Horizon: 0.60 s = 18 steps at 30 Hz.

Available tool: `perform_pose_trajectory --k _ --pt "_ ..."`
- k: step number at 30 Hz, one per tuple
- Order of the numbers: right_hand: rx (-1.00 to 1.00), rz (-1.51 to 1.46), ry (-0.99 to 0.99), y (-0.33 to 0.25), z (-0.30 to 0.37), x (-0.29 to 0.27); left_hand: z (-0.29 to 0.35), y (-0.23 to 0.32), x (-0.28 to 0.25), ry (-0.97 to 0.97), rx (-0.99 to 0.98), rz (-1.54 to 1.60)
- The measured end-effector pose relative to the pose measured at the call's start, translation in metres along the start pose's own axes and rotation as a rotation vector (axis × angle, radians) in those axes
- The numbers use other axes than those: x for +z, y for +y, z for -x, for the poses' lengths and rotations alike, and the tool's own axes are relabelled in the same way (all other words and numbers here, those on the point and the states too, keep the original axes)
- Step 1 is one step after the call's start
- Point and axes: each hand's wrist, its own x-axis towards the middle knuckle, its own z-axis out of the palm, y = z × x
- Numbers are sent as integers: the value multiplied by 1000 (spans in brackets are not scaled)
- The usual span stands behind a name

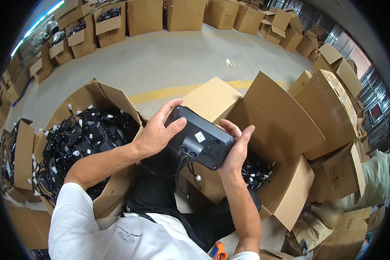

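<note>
A black plastic electronic unit (208,149) with rounded corners is held up over my lap, tilted down to the right. Its visible face has a white label, a patch of small holes and a raised block from which black cables (180,173) hang, one with a white connector. My left hand (158,132) is closed on the unit's left end, thumb on this face. At the opposite end, my right hand (235,151) grips the edge, its fingers partly behind. To my left, a cardboard box (112,93) is heaped with black units and cables (89,134) with white connectors.
An open cardboard box (275,119) stands at my right, with more black cabled parts (255,173) low inside. Further boxes (145,17) line the far side of the grey floor (182,56). Sacks (318,225) lie at lower right, and an orange-and-blue tool (219,250) sits by my leg.
</note>
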Motion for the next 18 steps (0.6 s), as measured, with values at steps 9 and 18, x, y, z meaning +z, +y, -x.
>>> perform_pose_trajectory --k 9,18 --pt "-243 112 221 1 25 -8 -10 19 44 100 296 -297" --pt "-669 490 217 -83 -5 -41 -81 62 66 -237 289 -341"
